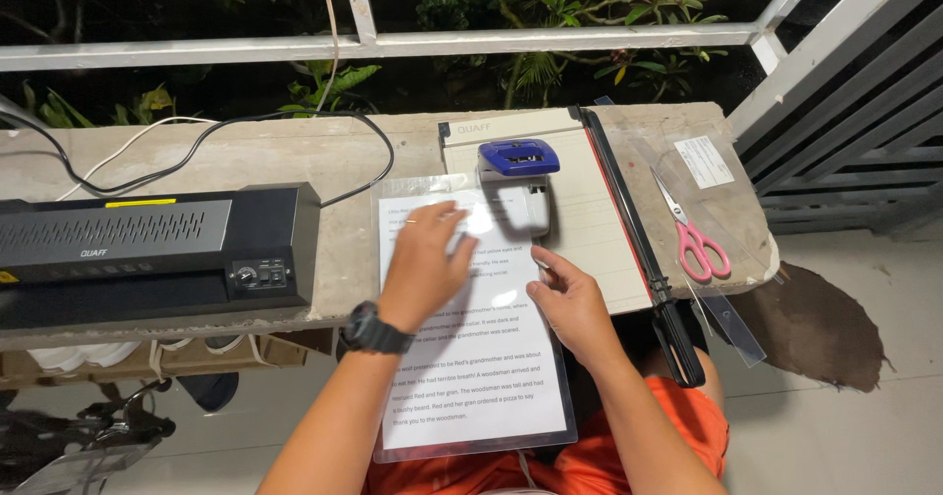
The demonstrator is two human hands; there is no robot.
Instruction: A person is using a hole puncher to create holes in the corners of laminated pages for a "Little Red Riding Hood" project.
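Two bare hands are working over one laminated sheet [471, 357], a printed page sealed in a clear glossy pouch, as we are looking down from the head camera at a concrete surface [295, 151] beside a white railing [393, 43]. We are seeing the sheet already encased, its plastic border showing all round, so the sealing step is looking finished; the black laminator [147, 249] is sitting idle to the left with nothing feeding through it. What is remaining, as we are judging it, is the finishing: the blue and grey corner punch [521, 186] is resting on the sheet's upper right corner, and the lower corners are still looking square. The left hand [427, 259], a dark watch on its wrist, is pressing flat on the upper middle of the page, fingers spread and its grip released, holding nothing. The right hand [570, 303] is lying at the sheet's right edge just below the punch, fingers loosely curled against that edge; we cannot tell whether its grip is actually pinching the plastic. The sheet is hanging partly off the near edge of the surface towards our lap, overlapping the paper trimmer [589, 230]. Pink-handled scissors [693, 235] are lying well apart to the right.
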